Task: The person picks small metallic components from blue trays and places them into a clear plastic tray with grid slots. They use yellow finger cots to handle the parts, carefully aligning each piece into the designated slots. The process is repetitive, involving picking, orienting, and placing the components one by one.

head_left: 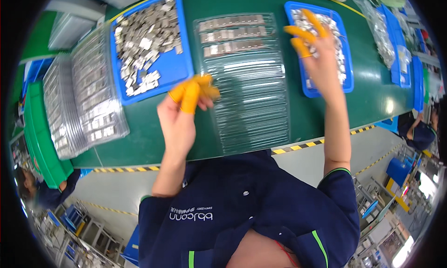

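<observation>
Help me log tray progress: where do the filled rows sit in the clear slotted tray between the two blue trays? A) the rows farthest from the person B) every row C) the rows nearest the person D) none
A: in the clear tray, metal parts fill only the top few rows, farthest from the person; the rows below look empty.

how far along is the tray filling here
Early. The top three rows of the clear tray hold metal parts; the many rows below are empty. The right hand, fingers spread, is over the right blue tray of loose parts; the left hand is bunched at the clear tray's left edge. A stack of filled trays lies at left.
</observation>
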`<state>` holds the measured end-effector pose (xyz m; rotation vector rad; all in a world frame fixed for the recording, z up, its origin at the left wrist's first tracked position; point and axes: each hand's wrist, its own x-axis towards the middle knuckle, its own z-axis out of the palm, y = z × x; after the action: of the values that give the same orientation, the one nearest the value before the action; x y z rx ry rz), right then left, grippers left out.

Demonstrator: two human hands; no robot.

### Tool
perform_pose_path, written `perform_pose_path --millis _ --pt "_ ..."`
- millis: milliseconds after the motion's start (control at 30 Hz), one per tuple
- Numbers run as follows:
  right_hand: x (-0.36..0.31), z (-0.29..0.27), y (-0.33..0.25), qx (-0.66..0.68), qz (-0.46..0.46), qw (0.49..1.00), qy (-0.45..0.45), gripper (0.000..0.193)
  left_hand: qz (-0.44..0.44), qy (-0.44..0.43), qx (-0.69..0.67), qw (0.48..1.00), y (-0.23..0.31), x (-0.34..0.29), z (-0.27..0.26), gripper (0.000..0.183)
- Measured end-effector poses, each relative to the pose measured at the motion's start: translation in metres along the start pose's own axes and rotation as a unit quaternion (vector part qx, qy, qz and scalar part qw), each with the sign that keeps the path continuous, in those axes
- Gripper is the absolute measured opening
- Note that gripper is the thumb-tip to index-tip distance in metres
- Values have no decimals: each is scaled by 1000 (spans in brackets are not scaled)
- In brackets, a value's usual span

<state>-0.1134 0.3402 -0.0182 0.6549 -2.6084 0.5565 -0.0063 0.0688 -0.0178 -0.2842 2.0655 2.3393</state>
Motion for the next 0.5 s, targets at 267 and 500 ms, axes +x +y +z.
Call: perform_pose_path --millis 267,500 --pt "-17 -14 32 -15 310 947 -84 29 163 157 475 850 -1 66 -54 29" --pt "-26 -10 40 49 318 947 -13 24 74 186 565 801 -10 80 -59 30"
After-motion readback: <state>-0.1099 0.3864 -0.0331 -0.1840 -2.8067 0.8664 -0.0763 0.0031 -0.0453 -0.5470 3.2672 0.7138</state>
